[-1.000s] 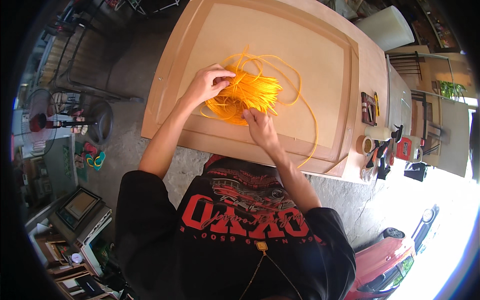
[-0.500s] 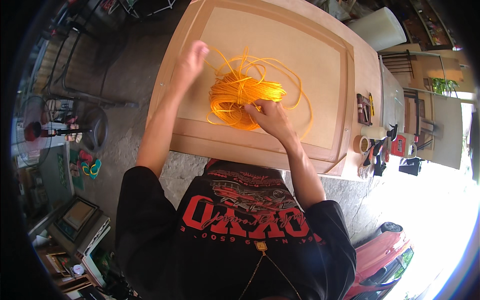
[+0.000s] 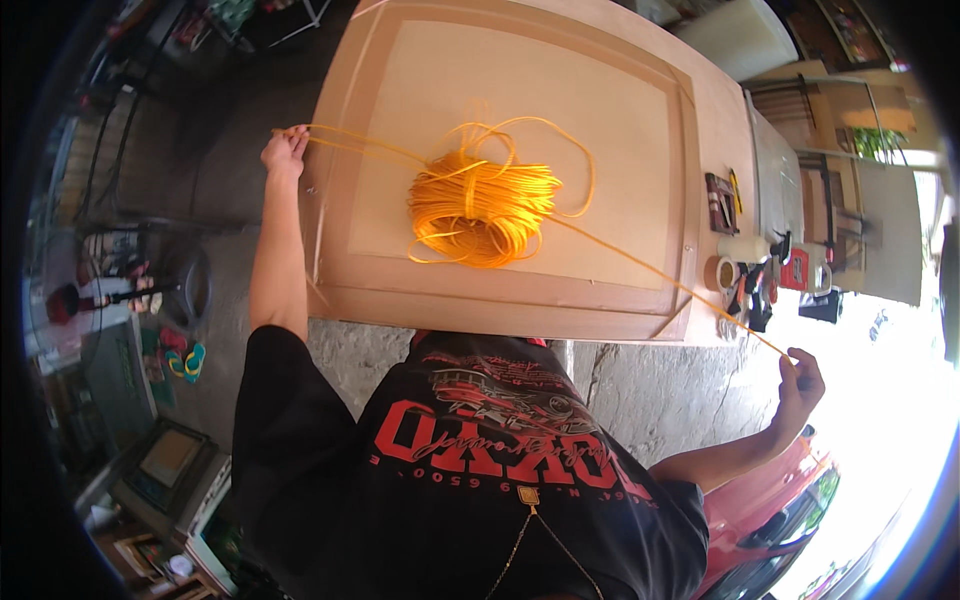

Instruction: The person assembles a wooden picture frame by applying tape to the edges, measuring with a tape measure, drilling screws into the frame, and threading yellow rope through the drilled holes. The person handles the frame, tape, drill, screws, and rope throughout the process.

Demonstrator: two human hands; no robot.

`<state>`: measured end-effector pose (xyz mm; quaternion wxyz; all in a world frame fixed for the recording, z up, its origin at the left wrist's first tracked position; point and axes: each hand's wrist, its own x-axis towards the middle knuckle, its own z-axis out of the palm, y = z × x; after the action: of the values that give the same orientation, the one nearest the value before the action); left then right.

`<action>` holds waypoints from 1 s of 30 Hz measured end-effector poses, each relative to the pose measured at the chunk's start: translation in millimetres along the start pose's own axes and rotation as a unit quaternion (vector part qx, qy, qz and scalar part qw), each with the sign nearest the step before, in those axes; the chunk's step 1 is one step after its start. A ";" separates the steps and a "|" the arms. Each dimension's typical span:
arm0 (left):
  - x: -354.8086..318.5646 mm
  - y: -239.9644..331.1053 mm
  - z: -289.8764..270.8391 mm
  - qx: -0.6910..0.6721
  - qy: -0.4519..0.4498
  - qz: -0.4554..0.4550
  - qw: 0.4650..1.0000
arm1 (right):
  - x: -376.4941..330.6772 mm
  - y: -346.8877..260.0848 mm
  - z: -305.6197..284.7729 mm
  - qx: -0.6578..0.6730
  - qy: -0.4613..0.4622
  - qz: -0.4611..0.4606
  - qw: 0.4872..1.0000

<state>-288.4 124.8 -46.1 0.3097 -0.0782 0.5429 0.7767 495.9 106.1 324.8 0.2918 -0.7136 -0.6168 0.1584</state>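
Observation:
A bundle of yellow-orange rope (image 3: 485, 195) lies on a large framed board (image 3: 620, 290), tied round its middle, with loose loops on its far side. Out past the board's left edge, my left hand (image 3: 285, 150) is closed on strands of the rope that stretch from the bundle. On the other side, my right hand (image 3: 800, 388) pinches another length of rope, drawn straight from the bundle over the board's near right corner. Both arms are spread wide, and neither hand touches the bundle itself.
Along the table's right side lie a tape roll (image 3: 719, 272), a red box (image 3: 794, 269) and several small tools. A white roll (image 3: 742, 40) stands at the far right. On the floor at left are slippers (image 3: 186, 362); a red car (image 3: 765, 500) is at lower right.
My left hand has moved further left, pulling rope strands straight. My right hand has left the bundle and swung far out to the right and nearer, drawing a length of rope with it.

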 end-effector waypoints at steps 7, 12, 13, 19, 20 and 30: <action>-4.5 -42.7 27.8 0.094 -0.274 -0.040 0.956 | -27.6 20.7 99.8 0.062 -0.378 -0.046 0.923; -53.7 -26.7 66.3 0.402 -0.170 0.210 0.875 | -48.8 -13.3 159.4 0.226 -0.417 -0.078 0.877; -77.2 -29.5 68.0 0.427 -0.115 0.327 0.835 | -52.2 -17.2 156.7 0.208 -0.391 -0.075 0.893; -189.8 -43.6 96.2 0.425 -0.483 0.316 0.697 | -54.7 -28.7 145.4 0.226 -0.342 0.022 0.912; -199.1 -44.9 103.5 0.417 -0.507 0.250 0.712 | -54.4 -28.6 145.5 0.228 -0.334 0.010 0.914; -16.0 65.0 77.5 0.590 0.019 0.483 0.646 | -62.3 -4.9 131.1 0.143 -0.264 0.033 0.953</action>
<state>-295.8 173.3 43.8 -0.1397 0.3800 0.8530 0.3295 403.4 74.8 217.3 0.2124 -0.6174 -0.6185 0.4371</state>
